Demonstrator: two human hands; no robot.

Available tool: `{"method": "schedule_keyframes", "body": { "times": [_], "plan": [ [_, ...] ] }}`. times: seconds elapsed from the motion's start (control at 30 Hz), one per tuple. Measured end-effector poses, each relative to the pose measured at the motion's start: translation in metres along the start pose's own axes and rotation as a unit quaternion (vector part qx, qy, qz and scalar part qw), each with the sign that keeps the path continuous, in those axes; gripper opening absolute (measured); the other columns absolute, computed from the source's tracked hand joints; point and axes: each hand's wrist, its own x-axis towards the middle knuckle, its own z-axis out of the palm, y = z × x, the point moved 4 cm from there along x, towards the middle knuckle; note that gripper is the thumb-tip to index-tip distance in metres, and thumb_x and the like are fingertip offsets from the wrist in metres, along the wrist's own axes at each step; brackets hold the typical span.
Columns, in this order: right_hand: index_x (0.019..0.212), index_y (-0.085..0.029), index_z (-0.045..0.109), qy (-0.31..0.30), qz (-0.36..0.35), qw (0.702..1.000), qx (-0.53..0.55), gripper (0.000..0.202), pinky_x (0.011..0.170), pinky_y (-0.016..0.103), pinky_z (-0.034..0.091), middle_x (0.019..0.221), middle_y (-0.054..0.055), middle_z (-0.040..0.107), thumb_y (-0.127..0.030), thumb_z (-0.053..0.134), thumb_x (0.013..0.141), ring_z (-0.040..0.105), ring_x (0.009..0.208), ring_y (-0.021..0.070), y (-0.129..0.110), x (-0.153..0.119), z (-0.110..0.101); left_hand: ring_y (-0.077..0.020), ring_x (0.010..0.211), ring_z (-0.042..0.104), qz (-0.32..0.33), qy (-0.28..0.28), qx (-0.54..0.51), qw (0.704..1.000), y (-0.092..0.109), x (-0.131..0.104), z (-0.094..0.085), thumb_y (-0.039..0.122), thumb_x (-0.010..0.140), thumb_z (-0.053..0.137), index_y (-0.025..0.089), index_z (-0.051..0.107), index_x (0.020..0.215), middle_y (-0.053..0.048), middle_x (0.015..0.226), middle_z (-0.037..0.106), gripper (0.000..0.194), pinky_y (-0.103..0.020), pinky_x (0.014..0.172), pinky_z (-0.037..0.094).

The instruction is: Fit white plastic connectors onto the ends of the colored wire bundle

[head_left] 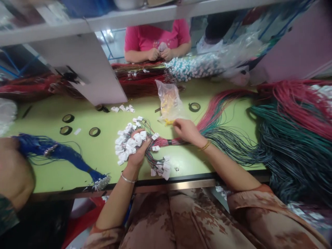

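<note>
While the left hand (140,152) holds white connectors (127,142) over the worktop (107,155), keep them steady; the right hand (190,131), narrowed at yellow pieces (169,122), should pinch lightly; its hold I cannot tell.

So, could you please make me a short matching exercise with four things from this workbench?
Things:
1. left hand
2. right hand
3. small clear bag
4. blue wire bundle

Places or states:
A. has small yellow pieces inside and at its near end
B. lies across the left part of the green tabletop
C. gripping a bunch of white connectors on thin wires
D. fingertips beside the bag's near end

Pairs: 1-C, 2-D, 3-A, 4-B
</note>
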Motion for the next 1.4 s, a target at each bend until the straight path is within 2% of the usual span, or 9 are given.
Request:
{"method": "schedule_keyframes", "body": {
  "times": [0.13,0.27,0.47,0.6,0.73,0.9,1.03,1.2,1.4],
  "plan": [
    [0.095,-0.013,0.073,-0.031,0.034,0.995,-0.085,0.017,0.077,0.030,0.042,0.094,0.014,0.071,-0.018,0.058,0.088,0.061,0.084,0.0223,0.032,0.006,0.008,-0.0124,0.064,0.059,0.007,0.000,-0.025,1.000,0.008,0.000,0.003,0.036,0.060,0.093,0.024,0.069,0.104,0.003,0.076,0.066,0.052,-0.028,0.064,0.051],
    [0.085,-0.014,0.072,-0.007,0.000,0.999,-0.042,0.016,0.074,0.029,0.041,0.086,0.011,0.070,-0.017,0.057,0.088,0.059,0.080,0.0205,0.037,0.007,0.017,-0.0064,0.044,0.039,-0.011,0.001,-0.032,0.999,0.009,0.000,0.007,0.052,0.069,0.084,0.023,0.070,0.090,0.001,0.075,0.070,0.039,-0.027,0.047,0.037],
    [0.078,-0.016,0.062,0.049,0.033,0.980,0.192,0.009,0.062,0.028,0.044,0.070,0.003,0.066,-0.024,0.060,0.083,0.057,0.062,0.0153,0.036,0.001,0.006,-0.0154,0.059,0.065,-0.056,0.008,-0.031,0.998,0.009,0.000,0.008,0.047,0.066,0.087,0.019,0.073,0.089,-0.003,0.075,0.075,0.039,-0.030,0.059,0.050],
    [0.092,-0.018,0.060,-0.037,0.084,0.871,0.483,0.027,0.050,0.025,0.048,0.061,-0.004,0.062,-0.037,0.072,0.077,0.057,0.049,0.0119,0.007,-0.007,0.013,-0.0206,0.079,0.073,-0.064,0.019,-0.037,0.997,0.006,-0.001,0.005,0.031,0.061,0.091,0.020,0.074,0.086,-0.003,0.083,0.078,0.032,-0.035,0.078,0.058],
    [0.089,-0.017,0.062,-0.113,0.111,0.751,0.641,0.039,0.044,0.020,0.048,0.067,-0.002,0.068,-0.044,0.082,0.070,0.059,0.048,0.0091,-0.027,-0.010,0.023,-0.0195,0.080,0.072,-0.057,-0.002,-0.028,0.998,0.005,-0.001,0.005,0.028,0.063,0.089,0.020,0.076,0.086,-0.003,0.086,0.078,0.027,-0.034,0.081,0.059],
    [0.088,-0.016,0.064,-0.163,0.100,0.689,0.699,0.037,0.050,0.019,0.053,0.072,0.000,0.071,-0.039,0.086,0.068,0.063,0.055,0.0082,-0.049,-0.009,0.030,-0.0209,0.079,0.071,-0.057,0.006,-0.037,0.998,0.003,-0.001,0.003,0.029,0.062,0.090,0.020,0.075,0.085,-0.004,0.085,0.077,0.029,-0.037,0.079,0.059],
    [0.093,-0.018,0.062,-0.143,0.057,0.737,0.658,0.033,0.052,0.022,0.053,0.071,-0.002,0.068,-0.040,0.079,0.076,0.060,0.052,0.0086,-0.057,-0.011,0.030,-0.0198,0.076,0.070,-0.073,-0.001,-0.042,0.996,0.001,0.000,0.002,0.032,0.064,0.088,0.018,0.076,0.087,-0.004,0.083,0.077,0.030,-0.037,0.077,0.058],
    [0.091,-0.019,0.064,0.028,-0.113,0.901,0.418,0.011,0.068,0.031,0.054,0.080,0.003,0.067,-0.029,0.059,0.092,0.062,0.072,0.0152,-0.071,-0.015,0.014,-0.0189,0.078,0.068,-0.058,-0.011,-0.044,0.997,0.002,0.002,0.001,0.031,0.066,0.086,0.017,0.076,0.086,-0.005,0.085,0.075,0.027,-0.035,0.081,0.056],
    [0.096,-0.018,0.065,0.128,-0.188,0.923,0.311,0.010,0.074,0.029,0.052,0.086,0.005,0.068,-0.019,0.056,0.092,0.063,0.079,0.0159,-0.081,-0.021,0.013,-0.0194,0.091,0.068,-0.017,-0.007,-0.019,1.000,0.009,0.003,0.000,0.027,0.067,0.086,0.019,0.077,0.084,-0.005,0.093,0.074,0.020,-0.035,0.091,0.054]
  ]
}}
